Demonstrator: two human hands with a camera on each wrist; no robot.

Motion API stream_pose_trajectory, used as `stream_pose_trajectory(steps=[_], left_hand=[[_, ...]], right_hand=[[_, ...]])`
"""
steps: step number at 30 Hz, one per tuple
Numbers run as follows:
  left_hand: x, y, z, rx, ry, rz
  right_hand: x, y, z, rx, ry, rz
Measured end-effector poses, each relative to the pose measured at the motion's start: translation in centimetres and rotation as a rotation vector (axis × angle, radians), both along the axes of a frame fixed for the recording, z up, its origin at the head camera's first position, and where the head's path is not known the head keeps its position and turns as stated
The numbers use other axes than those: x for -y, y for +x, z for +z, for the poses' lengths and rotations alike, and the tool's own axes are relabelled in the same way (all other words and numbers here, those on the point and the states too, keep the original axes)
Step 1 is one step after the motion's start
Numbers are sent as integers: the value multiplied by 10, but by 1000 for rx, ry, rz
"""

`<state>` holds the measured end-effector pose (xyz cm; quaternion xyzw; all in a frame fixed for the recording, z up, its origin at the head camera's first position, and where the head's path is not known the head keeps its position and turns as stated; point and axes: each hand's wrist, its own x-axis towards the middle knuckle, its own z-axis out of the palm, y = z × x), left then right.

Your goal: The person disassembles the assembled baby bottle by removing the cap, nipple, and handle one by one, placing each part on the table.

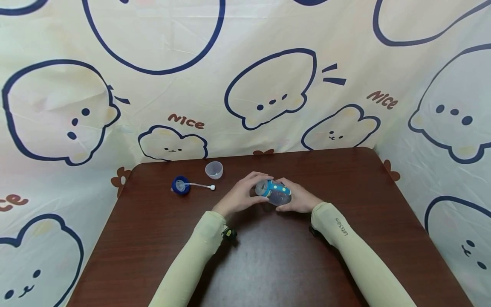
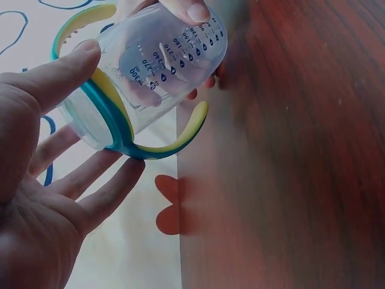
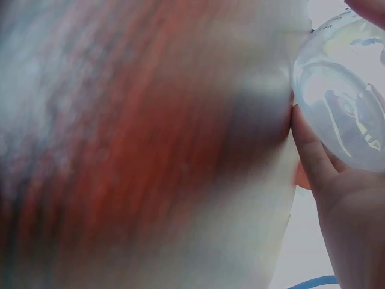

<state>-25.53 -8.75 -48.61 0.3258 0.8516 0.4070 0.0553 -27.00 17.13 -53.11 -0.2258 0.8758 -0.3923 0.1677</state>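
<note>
A clear baby bottle (image 1: 283, 198) with printed measuring marks is held above the table between both hands, tilted, its open neck toward the left hand. Around its neck sits a teal and yellow two-handled ring (image 2: 110, 114). My left hand (image 1: 245, 194) grips the neck end, thumb on one side of the ring and fingertips on the other. With thumb and fingers, my right hand (image 1: 301, 198) holds the bottle's base end. In the right wrist view, the rounded clear base (image 3: 340, 108) lies against the fingers; part of that hand is cut off.
On the brown table (image 1: 245, 264), a blue bottle cap (image 1: 184, 192) lies at the back left, a thin straw with a white end pointing right from it. Beside it stands a small clear cup (image 1: 214, 170). A patterned cloth (image 1: 268, 140) hangs behind the table and along its sides.
</note>
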Motion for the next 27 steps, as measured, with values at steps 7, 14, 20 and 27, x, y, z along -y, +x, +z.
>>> stream_pose_trajectory(steps=[7,14,20,27], left_hand=[[6,0,4,-26,12,16],[13,-1,8,-41,14,29],[21,-2,11,-32,32,48],[31,-3,16,-18,39,101]], right_hand=[[0,-2,-2,11,9,-9],[0,-2,-4,-9,3,-2],[0,-3,-6,-26,2,-2],[0,-4,-7,-23,7,-6]])
